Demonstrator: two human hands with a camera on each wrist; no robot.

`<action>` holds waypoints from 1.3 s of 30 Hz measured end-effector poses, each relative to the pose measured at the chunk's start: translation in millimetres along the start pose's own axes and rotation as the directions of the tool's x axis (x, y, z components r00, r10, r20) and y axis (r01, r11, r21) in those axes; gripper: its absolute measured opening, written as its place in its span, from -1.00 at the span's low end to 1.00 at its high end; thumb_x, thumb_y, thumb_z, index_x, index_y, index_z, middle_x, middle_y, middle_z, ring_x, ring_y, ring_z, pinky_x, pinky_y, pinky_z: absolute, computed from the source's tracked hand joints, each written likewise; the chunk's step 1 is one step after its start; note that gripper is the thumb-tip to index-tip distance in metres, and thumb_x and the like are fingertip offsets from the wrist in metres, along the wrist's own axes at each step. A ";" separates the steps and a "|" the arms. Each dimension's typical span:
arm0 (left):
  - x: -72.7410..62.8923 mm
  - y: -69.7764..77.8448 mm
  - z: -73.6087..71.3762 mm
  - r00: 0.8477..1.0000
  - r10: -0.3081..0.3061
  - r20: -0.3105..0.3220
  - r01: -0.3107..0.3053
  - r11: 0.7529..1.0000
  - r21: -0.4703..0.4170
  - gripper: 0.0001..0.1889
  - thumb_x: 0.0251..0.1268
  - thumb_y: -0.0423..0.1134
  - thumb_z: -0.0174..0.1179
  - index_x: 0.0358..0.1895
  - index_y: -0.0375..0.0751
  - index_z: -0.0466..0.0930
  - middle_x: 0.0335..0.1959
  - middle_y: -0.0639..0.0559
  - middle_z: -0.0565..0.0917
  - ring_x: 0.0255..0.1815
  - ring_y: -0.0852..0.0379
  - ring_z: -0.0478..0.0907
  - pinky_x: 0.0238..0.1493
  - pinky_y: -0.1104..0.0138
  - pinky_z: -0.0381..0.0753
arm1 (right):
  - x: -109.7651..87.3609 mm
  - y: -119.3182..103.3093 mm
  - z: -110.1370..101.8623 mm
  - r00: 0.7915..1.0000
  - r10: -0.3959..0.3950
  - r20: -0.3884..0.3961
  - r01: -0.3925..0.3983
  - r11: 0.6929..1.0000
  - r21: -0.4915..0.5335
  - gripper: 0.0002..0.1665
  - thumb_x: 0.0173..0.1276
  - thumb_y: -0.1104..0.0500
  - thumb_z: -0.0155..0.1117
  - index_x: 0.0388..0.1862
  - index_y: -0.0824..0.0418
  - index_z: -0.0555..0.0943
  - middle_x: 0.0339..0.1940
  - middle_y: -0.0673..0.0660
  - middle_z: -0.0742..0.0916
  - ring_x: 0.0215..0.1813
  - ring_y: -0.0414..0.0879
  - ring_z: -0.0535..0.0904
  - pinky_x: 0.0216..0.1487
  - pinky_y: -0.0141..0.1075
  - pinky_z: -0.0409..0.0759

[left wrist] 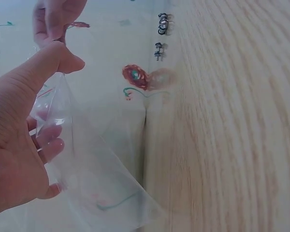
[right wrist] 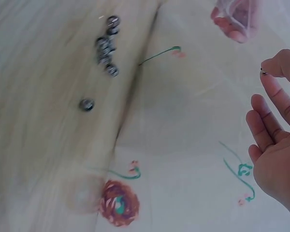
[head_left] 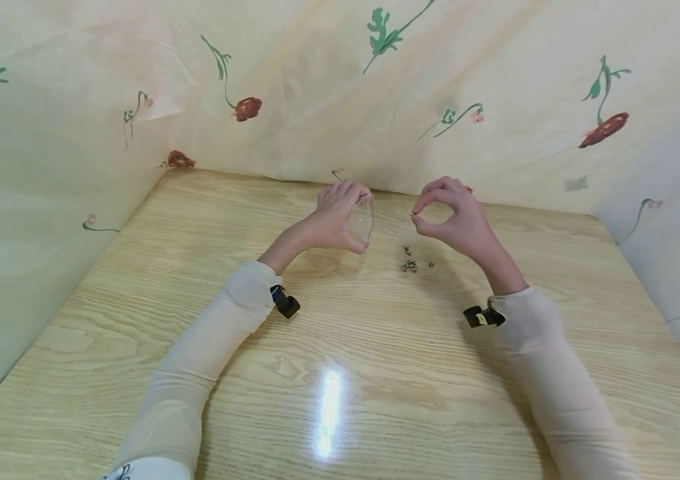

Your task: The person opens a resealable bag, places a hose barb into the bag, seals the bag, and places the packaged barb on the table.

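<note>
My left hand (head_left: pixel 335 219) holds a clear plastic bag (left wrist: pixel 101 169) above the table, its mouth spread between thumb and fingers and facing right. In the left wrist view the bag hangs down beside the palm. My right hand (head_left: pixel 457 217) pinches a tiny dark metal piece (right wrist: pixel 263 71) between thumb and index fingertip, a short way right of the bag's mouth. The fingertips cover most of this piece. Below the two hands, several small shiny metal pieces (head_left: pixel 409 266) lie on the table in a loose cluster, with a single metal piece (right wrist: pixel 86 104) apart from them.
A pale wood-grain table (head_left: pixel 376 360) carries the loose pieces. Flower-printed sheeting (head_left: pixel 304 80) rises behind it and at both sides, close behind the hands. Black straps with a small mount (head_left: pixel 285 301) sit at each wrist.
</note>
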State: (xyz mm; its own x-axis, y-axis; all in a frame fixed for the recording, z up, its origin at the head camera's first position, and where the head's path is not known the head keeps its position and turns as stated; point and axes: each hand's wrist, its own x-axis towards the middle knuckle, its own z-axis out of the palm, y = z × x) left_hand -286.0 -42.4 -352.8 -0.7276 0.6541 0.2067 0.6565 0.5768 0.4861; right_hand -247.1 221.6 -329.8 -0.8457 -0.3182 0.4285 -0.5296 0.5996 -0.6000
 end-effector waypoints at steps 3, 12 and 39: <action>0.1 -0.4 0.7 1.000 -0.001 -0.003 0.001 1.000 -0.006 -0.19 -0.05 -0.07 0.50 0.27 -0.12 0.25 0.26 -0.14 0.33 0.24 -0.06 0.20 0.52 -0.16 -0.13 | 5.6 -8.0 2.1 1.000 -0.018 -0.024 0.018 1.000 0.017 -0.92 0.18 0.33 0.46 -0.34 0.22 0.73 -0.05 0.13 0.64 0.11 -0.03 0.43 0.19 0.03 0.29; 0.2 -2.1 2.5 1.000 0.005 -0.002 -0.005 0.999 -0.033 -0.21 -0.01 -0.08 0.48 0.27 -0.13 0.23 0.23 -0.11 0.32 0.21 -0.04 0.18 0.48 -0.14 -0.08 | 14.3 -26.0 7.8 0.997 -0.016 -0.071 0.023 0.994 0.107 -0.93 0.19 0.35 0.43 -0.34 0.25 0.72 -0.04 0.08 0.64 0.09 -0.23 0.41 0.13 -0.10 0.11; 2.6 0.8 8.0 0.998 0.056 0.015 -0.054 0.995 -0.088 -0.27 -0.01 -0.08 0.44 0.17 -0.21 0.23 0.00 -0.08 0.27 0.09 -0.02 0.14 0.17 0.02 0.05 | 7.0 -35.7 27.6 0.987 -0.147 -0.063 0.153 0.984 0.095 -0.93 0.17 0.35 0.42 -0.35 0.23 0.73 -0.11 0.17 0.64 0.06 -0.06 0.42 0.14 -0.13 0.31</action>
State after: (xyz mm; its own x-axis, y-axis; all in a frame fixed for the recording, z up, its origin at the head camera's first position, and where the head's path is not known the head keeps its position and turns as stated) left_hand -285.7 -36.4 -358.8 -0.6868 0.6926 0.2203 0.6750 0.4954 0.5469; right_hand -235.9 177.7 -324.0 -0.7525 -0.3565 0.5537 -0.6566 0.4717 -0.5886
